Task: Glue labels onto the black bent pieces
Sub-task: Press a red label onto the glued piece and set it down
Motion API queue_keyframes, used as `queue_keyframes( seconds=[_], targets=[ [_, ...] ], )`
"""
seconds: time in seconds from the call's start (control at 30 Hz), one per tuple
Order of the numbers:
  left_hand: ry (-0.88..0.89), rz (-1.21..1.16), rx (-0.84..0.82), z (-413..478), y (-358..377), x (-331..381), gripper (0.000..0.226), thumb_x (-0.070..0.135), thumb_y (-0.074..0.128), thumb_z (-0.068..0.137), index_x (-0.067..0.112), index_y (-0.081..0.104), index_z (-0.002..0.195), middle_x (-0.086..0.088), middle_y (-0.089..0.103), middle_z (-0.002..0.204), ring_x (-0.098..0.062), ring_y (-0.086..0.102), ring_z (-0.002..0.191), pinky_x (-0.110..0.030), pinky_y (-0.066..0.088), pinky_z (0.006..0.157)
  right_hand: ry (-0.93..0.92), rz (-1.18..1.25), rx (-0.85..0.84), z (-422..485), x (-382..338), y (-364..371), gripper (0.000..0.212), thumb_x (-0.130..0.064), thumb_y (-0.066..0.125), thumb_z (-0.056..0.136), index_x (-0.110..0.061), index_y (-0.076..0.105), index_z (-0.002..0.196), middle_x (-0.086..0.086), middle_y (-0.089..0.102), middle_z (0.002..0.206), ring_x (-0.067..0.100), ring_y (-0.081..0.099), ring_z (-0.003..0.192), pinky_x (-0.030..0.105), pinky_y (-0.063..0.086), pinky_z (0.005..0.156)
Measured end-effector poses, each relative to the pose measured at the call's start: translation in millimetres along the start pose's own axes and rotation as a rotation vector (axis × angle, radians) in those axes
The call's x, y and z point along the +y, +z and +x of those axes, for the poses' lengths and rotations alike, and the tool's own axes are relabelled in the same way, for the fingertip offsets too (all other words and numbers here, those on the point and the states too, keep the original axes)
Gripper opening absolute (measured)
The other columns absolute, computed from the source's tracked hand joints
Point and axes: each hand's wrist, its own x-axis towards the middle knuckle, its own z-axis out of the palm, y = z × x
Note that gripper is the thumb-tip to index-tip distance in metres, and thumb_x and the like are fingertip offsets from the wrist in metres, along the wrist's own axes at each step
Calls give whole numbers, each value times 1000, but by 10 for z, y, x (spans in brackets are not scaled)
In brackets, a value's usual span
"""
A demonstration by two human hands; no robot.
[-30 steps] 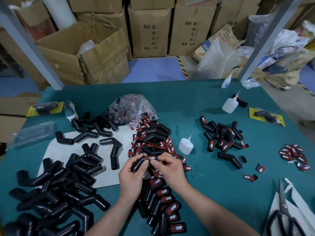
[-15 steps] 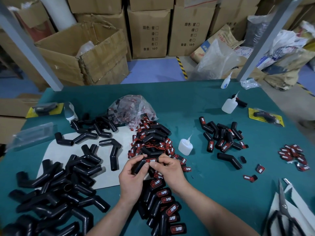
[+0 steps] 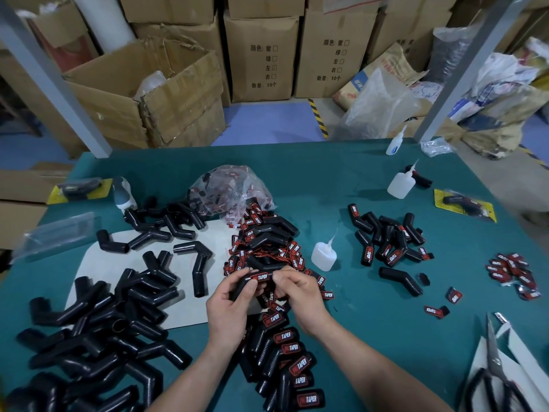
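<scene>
Above the table's middle my left hand (image 3: pixel 228 304) grips a black bent piece (image 3: pixel 244 286). A red and black "TAPER" label (image 3: pixel 260 276) lies on its upper end. My right hand (image 3: pixel 300 295) pinches that end of the piece at the label. Unlabelled bent pieces (image 3: pixel 98 331) are heaped at the left. Labelled pieces (image 3: pixel 291 361) lie in a row under my wrists. Loose labels (image 3: pixel 267 248) pile up just beyond my hands. A small glue bottle (image 3: pixel 323 253) stands upright to the right of them.
More labelled pieces (image 3: pixel 389 242) lie right of centre, with loose labels (image 3: pixel 511 272) near the right edge. Scissors (image 3: pixel 496 373) rest on white paper at the bottom right. Two more glue bottles (image 3: pixel 401 182) stand at the back right. A clear bag of labels (image 3: pixel 231 188) sits behind the pile. Cardboard boxes (image 3: pixel 154 93) stand beyond the table.
Both hands stay together on the same piece. The piece has turned slightly in my left hand and my right fingers have shifted along the label.
</scene>
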Motion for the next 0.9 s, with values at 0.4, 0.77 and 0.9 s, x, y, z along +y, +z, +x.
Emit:
queue_keyframes(
  seconds=[0.4,0.77,0.9],
  targets=[
    [-16,37,7,7,-19,-60,28,31,80,80,37,79,107,-2,79,107,-21,76,101,-37,61,92,-53,-46,16,10,109,2,9,-6,75,88,-12,79,83,1,60,75,12,56,74,28,47,72],
    [-14,56,-39,-46,-13,-36,31,34,80,77,39,79,107,0,79,110,-20,74,107,-31,59,95,-12,-115,-53,-14,84,-31,39,-36,77,86,2,72,80,8,53,62,14,42,60,29,36,55],
    [7,18,-89,-7,-58,-10,27,19,79,80,22,78,107,-7,78,111,-21,74,104,-27,59,91,-49,-93,-76,-29,85,-18,49,-35,77,87,12,66,80,29,58,74,21,48,67,39,41,63]
  ],
)
